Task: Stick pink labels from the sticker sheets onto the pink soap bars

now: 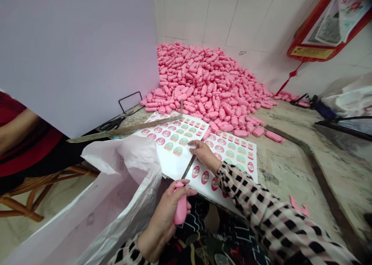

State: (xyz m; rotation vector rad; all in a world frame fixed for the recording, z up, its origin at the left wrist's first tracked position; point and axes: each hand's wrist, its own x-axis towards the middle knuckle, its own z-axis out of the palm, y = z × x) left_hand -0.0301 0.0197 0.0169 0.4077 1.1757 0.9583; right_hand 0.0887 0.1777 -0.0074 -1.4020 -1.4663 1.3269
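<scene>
My left hand (167, 207) is wrapped round a small pink bottle-shaped piece (181, 209), held upright at the near edge of the table. My right hand (205, 154) reaches over two sheets of stickers. Its thumb and forefinger are pinched together, and whatever they hold is too small to make out. Under its fingertips runs the gap between the left sticker sheet (171, 160) and the right sticker sheet (232, 183). Both sheets carry rows of round and oval pink and green labels, with white bare patches. The right hand and sleeve cover part of the right sheet.
A big heap of pink pieces (209, 83) lies against the tiled wall. An opened white sack (124, 187) stands at the left. Metal strips (130, 127) edge the work area. Black scissors (112, 123) lie by a large pale panel (78, 55). Another person's arm (17, 129) shows far left.
</scene>
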